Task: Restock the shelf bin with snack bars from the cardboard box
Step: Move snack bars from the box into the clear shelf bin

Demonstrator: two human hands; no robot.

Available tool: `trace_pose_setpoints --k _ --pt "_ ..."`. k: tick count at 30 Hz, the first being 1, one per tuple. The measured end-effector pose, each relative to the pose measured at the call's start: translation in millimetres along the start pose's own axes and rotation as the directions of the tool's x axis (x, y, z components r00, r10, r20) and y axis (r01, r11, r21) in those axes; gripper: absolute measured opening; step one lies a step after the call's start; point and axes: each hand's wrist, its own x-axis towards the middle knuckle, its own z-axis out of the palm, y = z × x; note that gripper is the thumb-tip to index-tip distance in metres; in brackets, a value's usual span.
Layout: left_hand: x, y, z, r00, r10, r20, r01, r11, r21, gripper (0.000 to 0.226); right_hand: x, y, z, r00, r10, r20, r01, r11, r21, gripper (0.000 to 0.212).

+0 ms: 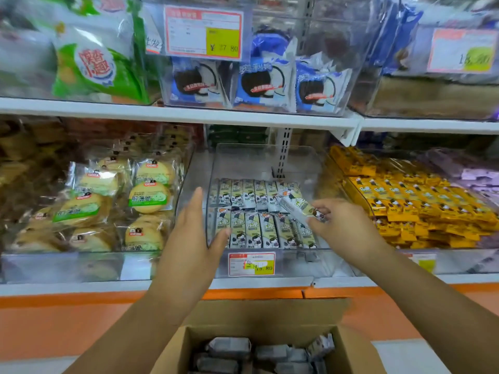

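Left hand (pixel 189 238): open, fingers straight and together, held upright just beside the left wall of the clear shelf bin (pixel 270 160), thumb lying across the bin's front-left corner; it holds nothing. Right hand (pixel 345 225): fingertips and thumb pinch one end of a single snack bar (pixel 297 207), which lies tilted above the right side of the bin, over the bars already in it. The bin sits in the middle of the lower shelf (pixel 243 284) and holds two rows of stocked bars (pixel 253 230), laid side by side; the space above them is unfilled. A price label (pixel 251 264) is fixed to the bin front. The cardboard box (pixel 270 314) stands open below the shelf, between the forearms, with wrapped bars (pixel 229 346) inside. Round cake packs (pixel 149 198) fill the bin to the left, yellow packs (pixel 405 201) the bin to the right.
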Motion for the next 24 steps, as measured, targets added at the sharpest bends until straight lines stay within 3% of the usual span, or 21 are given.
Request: trace_pose_setpoints --k 6,9,14,24 --pt "-4.4 -21.9 6.6 0.997 -0.016 0.081 0.017 1.0 -0.003 0.065 7.7 -2.8 19.3 0.999 0.049 -0.003 -0.049 0.986 -0.158 0.036" --pt "-6.8 -29.4 10.5 0.994 -0.017 0.106 0.026 0.996 -0.085 0.062 9.7 -2.1 21.5 0.995 0.086 0.044 -0.075 0.977 -0.2 0.035" --pt "-11.9 -31.8 21.7 0.997 -0.046 0.057 0.059 0.964 -0.26 0.063 11.5 -0.8 20.7 0.967 0.178 0.183 -0.158 0.98 -0.12 0.038" --pt "-10.1 -36.1 22.4 0.999 -0.026 0.046 0.039 0.944 -0.328 0.058 24.5 8.1 26.7 0.896 0.23 0.381 -0.269 0.962 0.052 0.04"
